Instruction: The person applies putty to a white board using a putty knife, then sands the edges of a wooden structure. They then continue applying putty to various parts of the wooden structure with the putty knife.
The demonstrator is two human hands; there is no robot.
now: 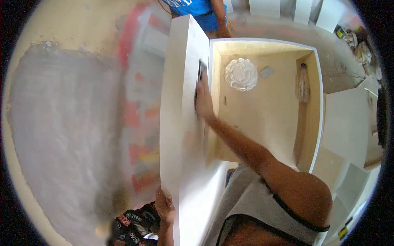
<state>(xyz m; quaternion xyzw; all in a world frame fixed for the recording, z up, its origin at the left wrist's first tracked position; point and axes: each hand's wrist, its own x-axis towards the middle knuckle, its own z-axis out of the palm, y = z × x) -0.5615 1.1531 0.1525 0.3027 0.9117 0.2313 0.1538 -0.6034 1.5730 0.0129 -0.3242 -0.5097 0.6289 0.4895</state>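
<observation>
A tall white panel point(174, 123) stands on edge in front of me, its broad face turned to the right. My right hand point(203, 98) reaches across and presses a dark flat block point(201, 69) against that face. The hand covers most of the block, so its exact kind is hidden. Lower down, my left hand point(165, 206) grips the panel's left edge, fingers curled round it. Just right of the panel lies an open pale wooden box point(262, 127) with white rims, under my outstretched right arm.
Inside the box are a crumpled white round cloth-like thing point(241, 74), a small grey square piece point(266, 72) and a clear bottle point(303, 84). Another person in blue point(193, 8) stands at the far end. Dark printed cloth point(135, 225) shows at lower left; white boards point(347, 127) lie right.
</observation>
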